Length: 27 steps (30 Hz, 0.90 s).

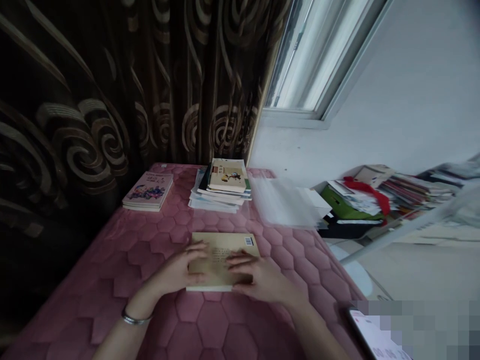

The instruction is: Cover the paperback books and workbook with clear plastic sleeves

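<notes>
A yellowish-tan book (219, 272) lies flat on the pink quilted surface, with a barcode at its upper right corner and small print in the middle of its cover. My left hand (189, 267) rests over the book's left side, fingers and thumb spread on the cover. From the right, my right hand (253, 275) lies across the cover with its fingers stretched out and its thumb near the bottom edge. A silver bangle (135, 320) circles my left wrist.
Beyond the book stands a pile of books and papers (228, 176). Pink-covered books (149, 191) lie stacked at the left. Clear plastic sleeves (281, 202) lie at the back right. A phone (369, 332) is at the lower right. Dark curtains (168, 90) hang behind.
</notes>
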Available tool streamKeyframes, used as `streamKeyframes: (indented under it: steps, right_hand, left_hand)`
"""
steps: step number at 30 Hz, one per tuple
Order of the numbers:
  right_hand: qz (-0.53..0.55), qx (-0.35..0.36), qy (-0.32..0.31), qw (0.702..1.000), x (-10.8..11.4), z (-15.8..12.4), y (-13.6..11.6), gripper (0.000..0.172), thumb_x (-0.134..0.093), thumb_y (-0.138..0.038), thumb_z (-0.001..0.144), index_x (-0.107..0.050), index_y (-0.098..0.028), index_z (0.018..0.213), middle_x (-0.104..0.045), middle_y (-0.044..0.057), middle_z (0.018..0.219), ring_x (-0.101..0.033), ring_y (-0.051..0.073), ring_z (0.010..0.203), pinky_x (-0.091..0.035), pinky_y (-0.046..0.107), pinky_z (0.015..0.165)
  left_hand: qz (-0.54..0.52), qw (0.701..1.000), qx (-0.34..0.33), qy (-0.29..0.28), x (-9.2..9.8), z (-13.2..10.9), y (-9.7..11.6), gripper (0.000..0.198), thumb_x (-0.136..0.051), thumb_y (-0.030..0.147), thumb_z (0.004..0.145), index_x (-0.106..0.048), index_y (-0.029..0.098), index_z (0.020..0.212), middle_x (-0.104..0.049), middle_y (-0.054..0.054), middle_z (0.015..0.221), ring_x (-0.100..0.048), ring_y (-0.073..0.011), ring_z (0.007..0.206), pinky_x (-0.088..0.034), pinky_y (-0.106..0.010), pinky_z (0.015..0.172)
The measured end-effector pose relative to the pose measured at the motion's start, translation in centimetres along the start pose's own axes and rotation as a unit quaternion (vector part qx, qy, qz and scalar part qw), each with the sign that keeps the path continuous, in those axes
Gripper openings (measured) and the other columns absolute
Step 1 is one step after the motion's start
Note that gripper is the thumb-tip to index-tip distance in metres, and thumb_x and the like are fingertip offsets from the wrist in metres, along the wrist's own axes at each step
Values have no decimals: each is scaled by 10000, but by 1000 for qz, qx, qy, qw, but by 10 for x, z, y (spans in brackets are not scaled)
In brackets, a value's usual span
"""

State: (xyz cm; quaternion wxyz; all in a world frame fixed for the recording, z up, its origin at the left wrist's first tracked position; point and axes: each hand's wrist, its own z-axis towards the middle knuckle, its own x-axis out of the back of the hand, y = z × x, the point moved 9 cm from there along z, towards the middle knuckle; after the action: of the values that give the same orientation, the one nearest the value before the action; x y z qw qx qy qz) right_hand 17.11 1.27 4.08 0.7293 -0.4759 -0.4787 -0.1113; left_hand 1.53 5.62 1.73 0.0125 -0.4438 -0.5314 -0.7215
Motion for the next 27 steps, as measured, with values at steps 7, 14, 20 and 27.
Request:
streamKeyframes:
  steps: [7, 14, 20, 27]
  right_hand:
    - [5, 22, 26, 999, 8, -3, -3, 258, -495, -341, 921, -720, -261, 1021, -730, 14, 1030, -644, 169, 1033, -484, 278, 911]
    - [-144, 19, 110, 983, 17, -7, 5, 345, -420, -336, 969, -719, -235, 831, -728, -6, 750, -666, 128, 688, -461, 219, 630]
    - [-356, 39, 352, 865, 49, -22, -27, 229, -484, -210, 936, -691, -177, 1029, -725, 77, 958, -641, 186, 902, -434, 343, 895]
    - [-387, 113, 288, 869, -5, 14, -69, 356, -509, -212, 911, -568, -224, 1262, -552, 65, 1344, -397, 243, 1311, -266, 488, 1111]
  left_hand:
    - [14, 999, 3, -38, -5, -7, 7, 469, -713, 287, 713, -642, 280, 1176, -527, -45, 1385, -477, -227, 1274, -366, -360, 1071]
    - [-1, 998, 26, 53, 10, 1, -9, 271, -534, 365, 844, -733, 207, 939, -725, -59, 1058, -646, -201, 988, -471, -299, 881]
    - [-30, 981, 113, 155, 18, 1, -26, 410, -450, 499, 849, -688, 170, 794, -725, -54, 775, -635, -187, 692, -424, -250, 591]
    - [-28, 960, 131, 246, 23, 1, -34, 335, -488, 521, 795, -537, 195, 737, -572, 17, 574, -518, -146, 534, -345, -237, 503]
